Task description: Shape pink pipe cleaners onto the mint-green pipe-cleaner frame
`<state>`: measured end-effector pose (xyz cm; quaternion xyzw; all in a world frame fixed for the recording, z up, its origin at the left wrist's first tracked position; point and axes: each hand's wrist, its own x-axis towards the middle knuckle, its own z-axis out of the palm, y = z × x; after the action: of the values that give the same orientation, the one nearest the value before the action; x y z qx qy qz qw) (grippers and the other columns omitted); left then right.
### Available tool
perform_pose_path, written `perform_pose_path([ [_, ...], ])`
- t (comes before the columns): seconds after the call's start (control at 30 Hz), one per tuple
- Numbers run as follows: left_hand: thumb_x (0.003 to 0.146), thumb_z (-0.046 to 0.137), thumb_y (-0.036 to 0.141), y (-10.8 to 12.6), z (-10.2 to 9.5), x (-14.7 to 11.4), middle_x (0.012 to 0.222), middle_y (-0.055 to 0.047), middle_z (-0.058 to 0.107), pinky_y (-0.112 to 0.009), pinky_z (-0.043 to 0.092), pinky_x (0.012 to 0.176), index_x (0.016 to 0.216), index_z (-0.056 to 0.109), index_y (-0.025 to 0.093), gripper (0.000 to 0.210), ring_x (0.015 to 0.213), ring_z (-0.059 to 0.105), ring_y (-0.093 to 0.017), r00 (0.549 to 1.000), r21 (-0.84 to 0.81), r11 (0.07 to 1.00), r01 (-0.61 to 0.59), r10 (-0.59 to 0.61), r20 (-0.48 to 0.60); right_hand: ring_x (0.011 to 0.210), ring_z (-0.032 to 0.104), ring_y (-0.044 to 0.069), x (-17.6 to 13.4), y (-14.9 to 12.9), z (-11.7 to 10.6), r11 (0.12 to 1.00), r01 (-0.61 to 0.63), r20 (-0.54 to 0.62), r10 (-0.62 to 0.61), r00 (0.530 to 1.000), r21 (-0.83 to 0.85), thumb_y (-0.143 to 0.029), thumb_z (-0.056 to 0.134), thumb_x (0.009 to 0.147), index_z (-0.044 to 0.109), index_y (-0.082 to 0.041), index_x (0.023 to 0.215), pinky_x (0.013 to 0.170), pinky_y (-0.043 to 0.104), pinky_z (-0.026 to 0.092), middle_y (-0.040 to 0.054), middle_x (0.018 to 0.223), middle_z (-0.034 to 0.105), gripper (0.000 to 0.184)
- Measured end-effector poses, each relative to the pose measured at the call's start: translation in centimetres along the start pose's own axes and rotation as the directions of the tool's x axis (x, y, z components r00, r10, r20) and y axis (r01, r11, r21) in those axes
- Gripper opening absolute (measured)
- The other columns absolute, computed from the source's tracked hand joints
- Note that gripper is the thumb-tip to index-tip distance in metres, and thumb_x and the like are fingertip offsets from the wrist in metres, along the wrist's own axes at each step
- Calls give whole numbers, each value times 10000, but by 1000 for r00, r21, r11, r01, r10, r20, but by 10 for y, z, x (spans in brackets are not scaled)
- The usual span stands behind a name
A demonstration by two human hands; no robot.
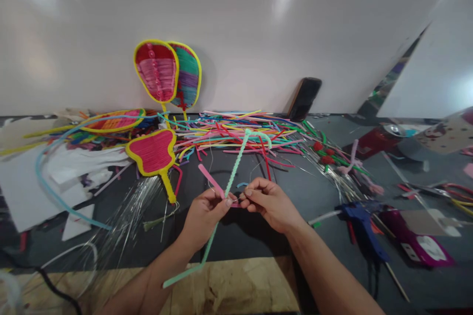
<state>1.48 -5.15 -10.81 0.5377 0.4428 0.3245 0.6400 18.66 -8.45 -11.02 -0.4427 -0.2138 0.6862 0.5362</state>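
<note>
At far left, a pale-blue pipe cleaner [51, 188] curves over paper scraps, beside a spray of thin metal wires [127, 219]. Next, a yellow-edged pink fan [153, 156] lies on the dark table; behind it, two taller fans, one red-and-pink [157, 71] and one green-and-purple [192, 74], lean against the white panel. All three appear complete. At centre, the left hand [204, 217] pinches, between thumb and fingers, a mint-green pipe cleaner [236, 170] and a pink pipe cleaner [210, 178] where they cross. The mint-green piece is already bent near both ends, its upper length ridged as if wrapped; the pink piece's upper end stands free. The right hand [269, 205] pinches a fine wire [236, 200] just beside the crossing. The joining appears unfinished; whether the wire yet binds both pieces cannot be told. At right lies a blue glue gun [364, 229], held by neither hand.
</note>
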Motion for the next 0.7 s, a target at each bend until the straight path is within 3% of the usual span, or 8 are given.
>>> perform_pose_path([
  [0.4, 713, 669, 315, 4, 3, 0, 758, -36, 681, -273, 472, 721, 772, 666, 156, 170, 736, 606, -163, 1000, -33, 999, -11, 12, 18, 579, 661, 86, 0, 1, 1, 999, 2, -1, -2, 1000, 33, -288, 788, 632, 596, -156, 697, 486, 122, 505, -3, 653, 684, 242],
  [0.7, 726, 658, 294, 4, 3, 0, 773, -29, 681, -251, 460, 738, 797, 672, 151, 160, 756, 604, -152, 1000, -29, 1000, 6, -6, 14, 594, 660, 79, 0, 1, -2, 997, -47, 79, 42, 996, 63, -272, 785, 647, 619, -136, 778, 516, 116, 515, 11, 683, 685, 252],
])
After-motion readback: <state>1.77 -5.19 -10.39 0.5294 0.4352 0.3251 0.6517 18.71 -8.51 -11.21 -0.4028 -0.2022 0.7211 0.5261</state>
